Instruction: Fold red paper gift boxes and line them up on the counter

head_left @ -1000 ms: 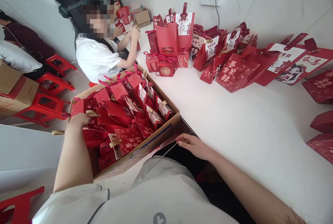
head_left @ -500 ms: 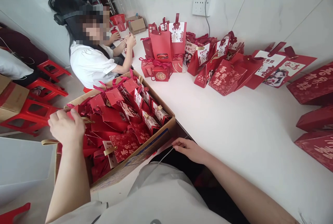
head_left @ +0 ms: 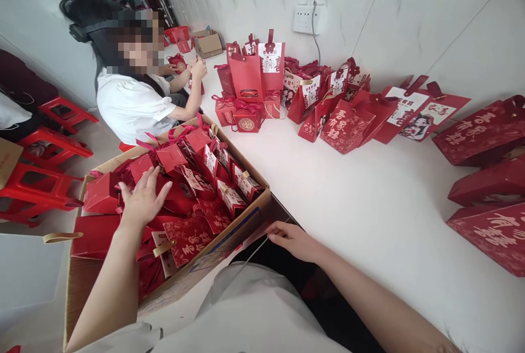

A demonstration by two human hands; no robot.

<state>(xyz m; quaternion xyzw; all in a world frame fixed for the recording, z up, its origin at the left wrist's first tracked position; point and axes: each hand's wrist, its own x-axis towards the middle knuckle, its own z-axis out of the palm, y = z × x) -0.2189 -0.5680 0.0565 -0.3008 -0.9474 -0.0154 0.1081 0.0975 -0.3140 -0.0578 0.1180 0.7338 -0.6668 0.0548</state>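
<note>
My left hand (head_left: pixel 141 200) is spread open, palm down, over red gift boxes in a large cardboard carton (head_left: pixel 264 208). Its fingers are close to a plain red gift box (head_left: pixel 170 157); I cannot tell whether they touch it. No object shows in this hand. Beside it at the carton's left end is another red gift box (head_left: pixel 100 194). My right hand (head_left: pixel 293 239) hangs by the table edge near the carton's corner, fingers curled and pinched at the end of a thin pale cord (head_left: pixel 255 250) that runs down toward my shirt.
On the white table (head_left: pixel 328 189), upright red gift bags (head_left: pixel 346 123) stand along the wall, with more red bags (head_left: pixel 488 189) at the right. A co-worker in a white top (head_left: pixel 131 104) sits beyond the carton. Red stools (head_left: pixel 36 183) stand at left. A wall socket (head_left: pixel 305 19) has a cable.
My left hand has moved right and inward from the carton's left side, its fingers spreading apart. The view has shifted slightly. My right hand keeps its place by the table edge.
</note>
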